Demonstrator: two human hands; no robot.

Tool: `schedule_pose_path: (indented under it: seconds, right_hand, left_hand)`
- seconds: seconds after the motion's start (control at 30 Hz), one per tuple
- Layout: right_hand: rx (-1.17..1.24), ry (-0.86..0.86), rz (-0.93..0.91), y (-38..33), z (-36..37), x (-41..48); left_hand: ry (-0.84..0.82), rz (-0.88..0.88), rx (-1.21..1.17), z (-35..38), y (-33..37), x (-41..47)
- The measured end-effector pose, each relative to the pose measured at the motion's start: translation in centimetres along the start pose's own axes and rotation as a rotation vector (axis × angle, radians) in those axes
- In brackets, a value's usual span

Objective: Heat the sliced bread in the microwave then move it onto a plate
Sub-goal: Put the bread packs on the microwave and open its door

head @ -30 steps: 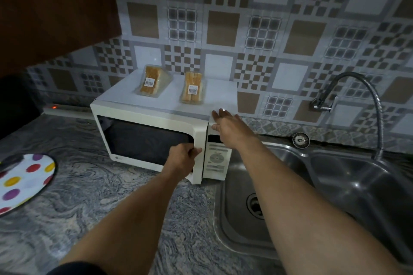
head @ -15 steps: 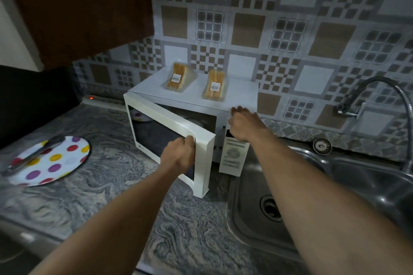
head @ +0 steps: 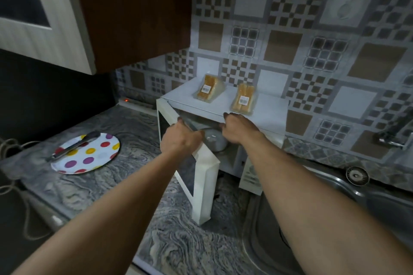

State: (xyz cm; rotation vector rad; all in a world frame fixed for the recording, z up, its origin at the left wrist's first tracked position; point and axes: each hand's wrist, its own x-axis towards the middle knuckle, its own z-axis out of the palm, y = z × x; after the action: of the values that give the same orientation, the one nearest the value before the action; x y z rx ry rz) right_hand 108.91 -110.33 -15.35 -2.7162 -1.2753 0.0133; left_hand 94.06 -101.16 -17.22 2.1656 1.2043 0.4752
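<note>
The microwave (head: pixel 270 111) stands mid-frame on the counter (head: pixel 178 243), its door (head: pixel 205 187) swung wide open toward the viewer. The left hand (head: pixel 181 140) grips the door's top edge, fingers curled over it. The right hand (head: pixel 239 129) holds the front lip of the microwave's top, fingers bent onto the top and the thumb seemingly tucked under. The bread is in two clear labelled packs on the microwave's top, near the tiled wall: left pack (head: pixel 209 88) and right pack (head: pixel 243 98), slightly apart, the right one just beyond the right hand's fingertips. A pale round thing (head: pixel 215 143) shows inside the cavity; what it is cannot be told. At mid-left a dotted plate (head: pixel 93 156) lies on the counter with tongs (head: pixel 73 147) across it. A sink (head: pixel 335 212) fills the lower right.
</note>
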Motion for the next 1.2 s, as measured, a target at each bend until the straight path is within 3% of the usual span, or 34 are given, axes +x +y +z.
schedule_pose_path:
  seconds: [0.23, 0.5, 0.73, 1.07, 1.2]
  right_hand:
    - [-0.045, -0.081, -0.04, -3.7, 1.0, 3.0]
    - [-0.074, -0.104, 0.077, -6.6, 3.2, 4.3]
    - [-0.095, -0.062, 0.142, -7.1, 4.3, 4.3]
    - [-0.034, -0.049, 0.234, -8.8, 4.0, 4.1]
    - [0.051, 0.108, 0.249, -9.4, 2.6, 2.8]
  left_hand:
    - [-0.095, -0.04, 0.109, -4.3, -1.2, 1.1]
    - [-0.287, -0.048, 0.303, -6.7, -5.3, 6.3]
    - [-0.303, 0.053, 0.51, -8.0, -7.2, 8.9]
    - [-0.308, 0.161, 0.526, -7.0, -8.8, 13.4]
    - [-0.186, 0.245, 0.495, -5.7, -7.5, 14.2]
